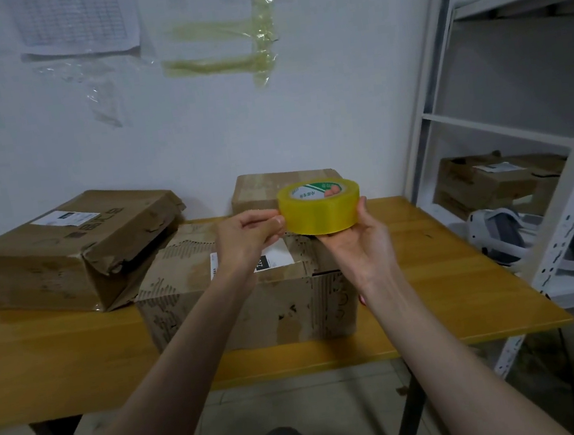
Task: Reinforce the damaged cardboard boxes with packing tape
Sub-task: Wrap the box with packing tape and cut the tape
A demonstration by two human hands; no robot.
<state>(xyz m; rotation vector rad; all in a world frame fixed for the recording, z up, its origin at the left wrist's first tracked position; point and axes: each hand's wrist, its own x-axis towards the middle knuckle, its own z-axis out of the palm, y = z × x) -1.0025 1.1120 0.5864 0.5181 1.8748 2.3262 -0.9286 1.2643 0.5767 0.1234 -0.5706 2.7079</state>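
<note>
The roll of tape (320,206), yellowish and see-through with a white and green printed core, is held up in the air above the middle box (247,288), just in front of the small box (259,188) at the back. The right hand (356,241) cups the roll from below and behind, its thumb up along the right side and a fingertip showing through the core hole. The left hand (244,237) is closed in a pinch, its thumb and fingertips pressed against the left edge of the roll; whether a loose end of tape lies between them cannot be told.

Under the hands, the middle box sits on the wooden tabletop (78,361), near its front edge. Its outer paper is peeled away in patches so the ribbed layer shows, and a white label (276,257) lies on its top, partly hidden by the left wrist. To the left, a larger flat box (64,254) touches the middle box; its near corner is crushed and torn open, and it carries a white shipping label (64,217). The small box stands behind the middle one, against the wall (195,138).

On the wall hang strips of old yellowed tape (238,52) and a printed sheet (73,22). To the right stands a metal shelf rack (506,122) holding more boxes and a white headset (544,242).
</note>
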